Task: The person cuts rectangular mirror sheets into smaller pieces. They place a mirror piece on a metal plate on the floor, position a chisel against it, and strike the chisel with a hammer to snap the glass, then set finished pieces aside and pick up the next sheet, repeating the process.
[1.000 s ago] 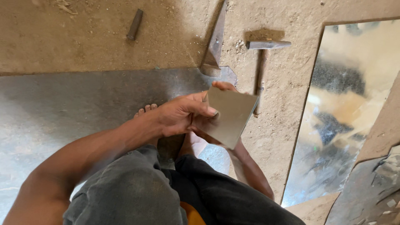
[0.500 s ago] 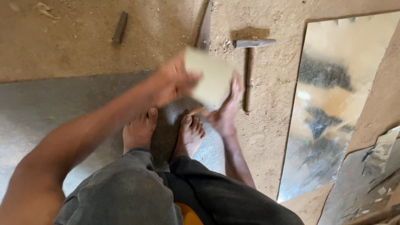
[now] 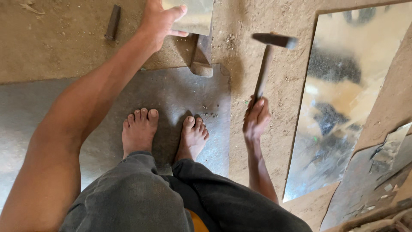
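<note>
While the left hand holds a metal piece, the right hand seemingly lifts a hammer.

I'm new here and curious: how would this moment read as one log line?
left hand: holds sheet-metal piece over stake | right hand: grips raised hammer | feet: on metal sheet

Flat metal sheet piece and raised wooden-handled hammer, both gripped.

One head-worn camera looks steeply down, close over the person's knees and feet, onto the dirt floor; far edge perhaps cropped.
</note>
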Action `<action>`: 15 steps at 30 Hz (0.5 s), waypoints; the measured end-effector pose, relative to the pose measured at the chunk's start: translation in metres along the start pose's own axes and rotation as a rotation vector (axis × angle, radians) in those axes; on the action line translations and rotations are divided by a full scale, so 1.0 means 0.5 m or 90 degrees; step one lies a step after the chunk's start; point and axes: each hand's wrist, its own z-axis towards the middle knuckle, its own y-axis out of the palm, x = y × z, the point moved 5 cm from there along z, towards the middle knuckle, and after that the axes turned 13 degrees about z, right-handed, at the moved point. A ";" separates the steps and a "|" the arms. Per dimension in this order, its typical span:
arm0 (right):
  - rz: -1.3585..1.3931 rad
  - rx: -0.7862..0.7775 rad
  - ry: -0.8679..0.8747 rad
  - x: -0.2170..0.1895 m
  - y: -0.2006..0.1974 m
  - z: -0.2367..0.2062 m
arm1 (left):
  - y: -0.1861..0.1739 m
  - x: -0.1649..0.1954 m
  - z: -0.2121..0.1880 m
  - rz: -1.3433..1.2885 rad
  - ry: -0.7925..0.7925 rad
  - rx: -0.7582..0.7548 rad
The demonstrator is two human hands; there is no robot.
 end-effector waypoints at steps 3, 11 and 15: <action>0.128 -0.141 -0.110 -0.133 0.002 -0.052 | -0.005 0.001 0.004 0.018 -0.002 0.032; 0.140 -0.143 -0.398 -0.228 0.033 -0.059 | 0.011 -0.004 0.000 0.017 0.028 0.021; -0.193 -0.234 -0.341 -0.199 0.094 -0.019 | 0.015 0.010 -0.003 0.029 0.083 0.046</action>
